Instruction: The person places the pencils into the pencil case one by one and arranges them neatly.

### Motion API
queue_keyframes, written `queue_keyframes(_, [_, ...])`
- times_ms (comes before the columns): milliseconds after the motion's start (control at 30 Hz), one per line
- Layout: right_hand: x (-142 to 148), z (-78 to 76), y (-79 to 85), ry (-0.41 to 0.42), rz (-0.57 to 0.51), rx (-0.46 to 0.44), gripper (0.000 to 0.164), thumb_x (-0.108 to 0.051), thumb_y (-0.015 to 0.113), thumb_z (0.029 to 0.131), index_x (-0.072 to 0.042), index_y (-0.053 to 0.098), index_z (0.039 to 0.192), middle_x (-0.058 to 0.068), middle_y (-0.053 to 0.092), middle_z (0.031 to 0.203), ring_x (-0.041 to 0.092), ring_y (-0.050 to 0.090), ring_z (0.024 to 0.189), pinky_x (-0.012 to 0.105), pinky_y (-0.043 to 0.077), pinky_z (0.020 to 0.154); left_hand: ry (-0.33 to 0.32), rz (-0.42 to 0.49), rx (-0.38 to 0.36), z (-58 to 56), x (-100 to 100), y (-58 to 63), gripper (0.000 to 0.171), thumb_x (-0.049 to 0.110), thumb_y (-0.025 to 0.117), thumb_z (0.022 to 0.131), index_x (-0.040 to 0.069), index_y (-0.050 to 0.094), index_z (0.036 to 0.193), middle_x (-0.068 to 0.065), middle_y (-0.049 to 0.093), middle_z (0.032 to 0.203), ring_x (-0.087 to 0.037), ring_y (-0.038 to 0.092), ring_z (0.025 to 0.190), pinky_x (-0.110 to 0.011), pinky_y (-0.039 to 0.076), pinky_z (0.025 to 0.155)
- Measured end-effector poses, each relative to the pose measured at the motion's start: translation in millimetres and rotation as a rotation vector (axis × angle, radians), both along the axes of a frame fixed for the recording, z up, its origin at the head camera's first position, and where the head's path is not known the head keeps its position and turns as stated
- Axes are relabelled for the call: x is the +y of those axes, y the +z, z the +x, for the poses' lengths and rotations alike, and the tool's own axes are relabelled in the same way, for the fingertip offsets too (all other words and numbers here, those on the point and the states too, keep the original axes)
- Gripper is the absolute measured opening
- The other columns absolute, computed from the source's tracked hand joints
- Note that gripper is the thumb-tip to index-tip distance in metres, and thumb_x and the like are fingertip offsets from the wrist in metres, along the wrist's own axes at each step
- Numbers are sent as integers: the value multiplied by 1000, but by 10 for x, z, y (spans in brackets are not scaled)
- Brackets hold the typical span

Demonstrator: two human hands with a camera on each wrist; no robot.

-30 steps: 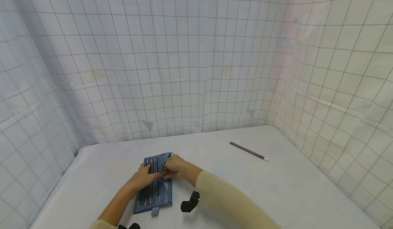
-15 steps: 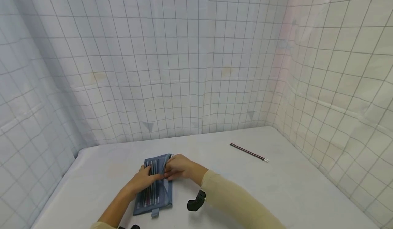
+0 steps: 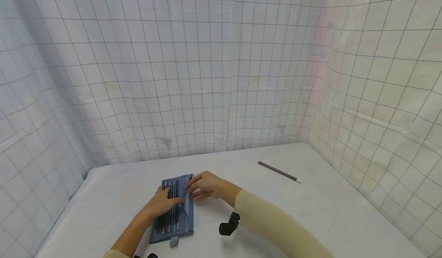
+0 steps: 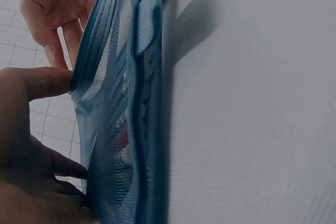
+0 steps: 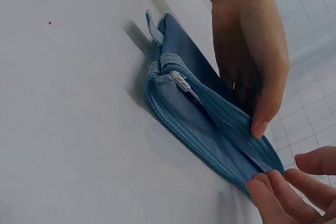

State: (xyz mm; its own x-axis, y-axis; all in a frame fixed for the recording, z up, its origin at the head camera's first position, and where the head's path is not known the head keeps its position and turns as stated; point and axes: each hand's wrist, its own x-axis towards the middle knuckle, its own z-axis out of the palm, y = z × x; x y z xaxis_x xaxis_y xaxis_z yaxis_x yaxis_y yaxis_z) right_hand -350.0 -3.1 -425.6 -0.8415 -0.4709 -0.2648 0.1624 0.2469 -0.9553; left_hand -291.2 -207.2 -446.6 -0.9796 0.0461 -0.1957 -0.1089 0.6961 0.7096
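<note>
A blue mesh pencil case (image 3: 182, 219) lies on the white table, with several pencils visible through its front. My left hand (image 3: 159, 205) rests across it, its thumb pressing the zip edge. In the right wrist view, the zip opening gapes and the white-tipped end of a pencil (image 5: 181, 81) shows inside. My right hand (image 3: 207, 186) is at the case's right edge with relaxed, spread fingers. Its fingertips (image 5: 273, 178) touch the rim of the opening near one end, while the thumb stands apart from it.
Two dark pencils (image 3: 279, 172) with white ends lie side by side at the back right of the table. A white gridded curtain (image 3: 214, 77) encloses the table at the back and sides. A small fabric tab (image 3: 174, 240) sticks out from the case's near end.
My right hand has eased to the right, its fingers uncurling from the case's zip edge. The left hand has stayed on the case, and the loose pencils have not moved.
</note>
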Motion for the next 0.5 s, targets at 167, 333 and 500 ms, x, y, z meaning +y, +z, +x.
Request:
queue_keyframes(167, [51,-3,44,10,29,22,25,-2,72,95,0,74,120,9,72,102,27,75,91,39,63,72,0,-4,-5,7,-9,-2,106,52,69,92,-22,20,152,-49,-2,156,-68,8,142,-76,16,112])
queue_keyframes(333, [96,-14,74,36,47,35,26,-4,71,96,0,73,122,9,74,104,26,74,91,40,63,73,5,-3,-10,10,-3,1,107,53,69,92,-21,21,152,-49,-3,157,-68,8,142,-76,17,112])
queue_keyframes(500, [137,-38,107,52,55,56,26,-6,71,96,0,73,121,8,74,103,27,74,93,43,63,74,10,-9,-8,7,-7,-5,107,53,69,92,-21,21,152,-48,-3,157,-67,9,142,-76,17,112])
